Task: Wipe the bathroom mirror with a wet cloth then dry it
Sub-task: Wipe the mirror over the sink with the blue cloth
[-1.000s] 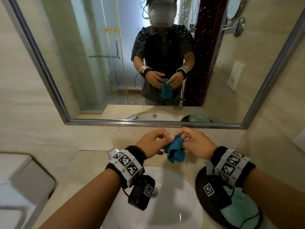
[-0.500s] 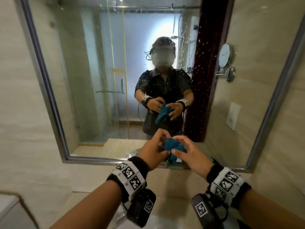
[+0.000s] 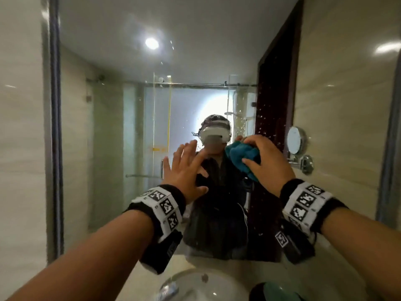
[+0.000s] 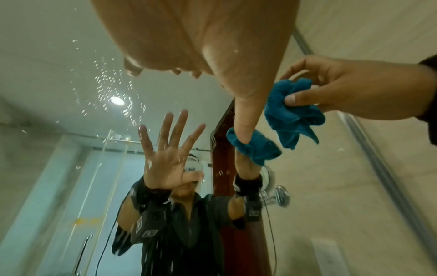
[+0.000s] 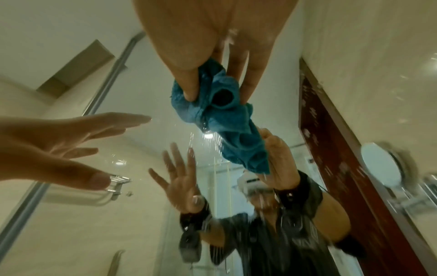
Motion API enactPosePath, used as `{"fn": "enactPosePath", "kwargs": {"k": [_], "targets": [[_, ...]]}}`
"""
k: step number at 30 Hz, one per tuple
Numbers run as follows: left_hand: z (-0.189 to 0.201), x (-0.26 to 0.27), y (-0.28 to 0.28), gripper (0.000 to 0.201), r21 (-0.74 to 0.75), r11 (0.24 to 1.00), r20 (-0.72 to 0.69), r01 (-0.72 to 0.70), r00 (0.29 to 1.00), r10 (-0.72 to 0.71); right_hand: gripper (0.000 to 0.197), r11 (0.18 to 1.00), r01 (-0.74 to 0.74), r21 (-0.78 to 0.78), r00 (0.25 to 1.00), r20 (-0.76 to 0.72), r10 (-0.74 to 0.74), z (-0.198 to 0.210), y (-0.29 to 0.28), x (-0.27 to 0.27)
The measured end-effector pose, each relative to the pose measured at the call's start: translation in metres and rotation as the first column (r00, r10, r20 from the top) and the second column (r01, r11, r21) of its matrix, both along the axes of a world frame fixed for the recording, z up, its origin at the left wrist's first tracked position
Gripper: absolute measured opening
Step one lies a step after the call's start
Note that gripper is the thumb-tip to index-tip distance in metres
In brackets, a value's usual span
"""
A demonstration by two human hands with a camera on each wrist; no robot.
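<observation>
The wall mirror [image 3: 121,51] fills the head view, speckled with water drops near its right side. My right hand [image 3: 264,161] grips a bunched blue cloth [image 3: 243,156] and holds it up against or just off the glass at face height. In the right wrist view the cloth [image 5: 212,112] is pinched between thumb and fingers, meeting its own reflection. My left hand [image 3: 184,170] is raised beside it, fingers spread and straight, holding nothing, close to the mirror [image 4: 71,74]. The left wrist view shows the cloth [image 4: 293,114] in the right hand [image 4: 343,93].
Below the mirror lies the counter with a white basin [image 3: 206,285] and tap [image 3: 167,290]. A dark dish with a green item [image 3: 280,293] sits at the lower right. A round magnifying mirror on the wall appears as a reflection [image 3: 296,140]. Tiled walls flank the mirror frame [image 3: 53,127].
Both hands rose from above the basin to face height at the mirror. The left hand let go of the cloth and spread open; the right hand alone holds it now.
</observation>
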State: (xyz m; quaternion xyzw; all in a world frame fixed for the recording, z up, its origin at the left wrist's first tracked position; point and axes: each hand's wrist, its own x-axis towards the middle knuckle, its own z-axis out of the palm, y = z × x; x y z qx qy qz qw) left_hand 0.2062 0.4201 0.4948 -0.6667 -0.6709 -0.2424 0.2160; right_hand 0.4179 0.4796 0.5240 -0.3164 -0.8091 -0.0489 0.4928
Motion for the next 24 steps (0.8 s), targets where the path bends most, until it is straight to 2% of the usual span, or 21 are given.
{"fn": "enactPosePath", "kwargs": {"k": [2,4,6,10,13,16,18,20,22,24], "targets": [[0.025,-0.004,0.017,0.106,0.044,0.997,-0.033,-0.070,0.997,0.072,0.029,0.980,0.127,0.153,0.991,0.016,-0.131,0.033,0.007,-0.007],[0.048,-0.006,0.034,0.109,0.102,0.989,-0.054,-0.108,0.992,0.114,0.023,0.926,0.238,0.292,0.969,-0.002,-0.249,0.061,0.017,-0.016],[0.063,-0.009,0.052,0.121,0.129,0.984,-0.083,-0.125,0.987,0.136,0.024,0.897,0.288,0.336,0.950,0.017,-0.311,0.075,0.030,-0.027],[0.071,-0.017,0.077,0.147,0.136,0.982,-0.111,-0.131,0.983,0.147,0.036,0.897,0.253,0.362,0.961,0.012,-0.276,0.062,0.058,-0.042],[0.067,-0.019,0.083,0.150,0.150,0.980,-0.114,-0.132,0.982,0.150,0.044,0.833,0.254,0.491,0.915,0.159,-0.372,0.033,0.067,-0.045],[0.066,-0.019,0.085,0.151,0.159,0.976,-0.109,-0.148,0.980,0.167,0.053,0.825,0.218,0.522,0.894,0.232,-0.383,0.014,0.067,-0.043],[0.066,-0.018,0.085,0.152,0.158,0.976,-0.103,-0.150,0.980,0.168,0.049,0.781,0.130,0.611,0.849,0.338,-0.406,0.011,0.071,-0.039],[0.067,-0.016,0.084,0.153,0.135,0.980,-0.095,-0.149,0.982,0.163,0.060,0.771,0.092,0.630,0.807,0.407,-0.429,0.024,0.072,-0.032],[0.067,-0.016,0.083,0.154,0.121,0.981,-0.094,-0.152,0.982,0.164,0.059,0.791,0.160,0.591,0.845,0.332,-0.419,0.052,0.068,-0.029],[0.067,-0.016,0.083,0.155,0.114,0.982,-0.096,-0.152,0.982,0.163,0.040,0.797,0.224,0.561,0.919,0.150,-0.364,0.087,0.058,-0.033]]}}
